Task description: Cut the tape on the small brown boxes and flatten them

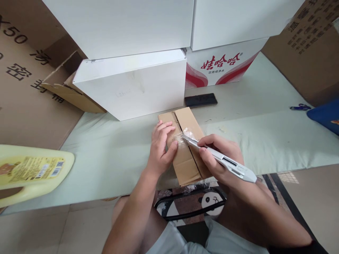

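Note:
A small brown cardboard box [185, 165] lies at an angle near the table's front edge, with a dark seam between its top flaps. Clear packing tape [181, 139], wrinkled and partly lifted, sits across the seam. My left hand [162, 148] rests on the box's left side, fingers extended and thumb apart beside the tape. A white utility knife [225, 160] is gripped in my right hand [219, 151], its blade tip touching the tape at the seam. The lower fingers of my right hand are partly hidden behind the knife.
Behind the box stand large white cartons [132, 84] and a white-and-red carton [222, 65]. A black phone [201, 100] lies before them. At left stands a pale yellow jug [34, 173]; at right lie blue scissors [300, 107] by a blue object [324, 114].

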A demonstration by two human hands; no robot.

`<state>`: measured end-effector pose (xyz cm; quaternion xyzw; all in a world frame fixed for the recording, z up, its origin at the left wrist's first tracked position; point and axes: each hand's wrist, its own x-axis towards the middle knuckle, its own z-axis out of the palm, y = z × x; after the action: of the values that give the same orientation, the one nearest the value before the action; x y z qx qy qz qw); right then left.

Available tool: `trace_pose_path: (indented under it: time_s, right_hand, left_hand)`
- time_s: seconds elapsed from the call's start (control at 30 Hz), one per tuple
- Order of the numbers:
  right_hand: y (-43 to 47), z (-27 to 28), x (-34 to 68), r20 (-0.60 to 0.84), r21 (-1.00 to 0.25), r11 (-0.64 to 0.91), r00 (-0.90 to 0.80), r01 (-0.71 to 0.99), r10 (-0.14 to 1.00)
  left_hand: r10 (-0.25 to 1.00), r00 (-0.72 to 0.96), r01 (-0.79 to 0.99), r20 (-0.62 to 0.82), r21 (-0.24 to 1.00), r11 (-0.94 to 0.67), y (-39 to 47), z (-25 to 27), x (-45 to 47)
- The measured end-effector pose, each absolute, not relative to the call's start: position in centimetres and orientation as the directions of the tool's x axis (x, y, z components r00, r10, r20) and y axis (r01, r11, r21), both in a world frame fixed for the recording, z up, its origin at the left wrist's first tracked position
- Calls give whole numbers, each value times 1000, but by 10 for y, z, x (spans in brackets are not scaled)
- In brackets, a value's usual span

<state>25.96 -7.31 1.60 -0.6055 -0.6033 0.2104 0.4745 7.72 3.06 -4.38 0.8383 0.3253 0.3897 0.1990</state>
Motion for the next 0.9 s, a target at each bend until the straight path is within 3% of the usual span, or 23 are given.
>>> trace_pose_path:
  time_s: [0.13, 0.57, 0.9]
  right_hand:
    - [-72, 14, 259, 314, -824, 154, 214, 545, 925]
    - [-68, 13, 253, 421, -631, 195, 120, 751, 899]
    - [-67, 12, 256, 431, -642, 227, 100, 732, 897]
  left_hand:
    - [717, 480, 401, 505, 601, -692, 30, -44, 77]
    - [696, 502, 387, 514, 586, -712, 30, -41, 77]
    - [684, 493, 363, 538, 587, -724, 31, -43, 78]
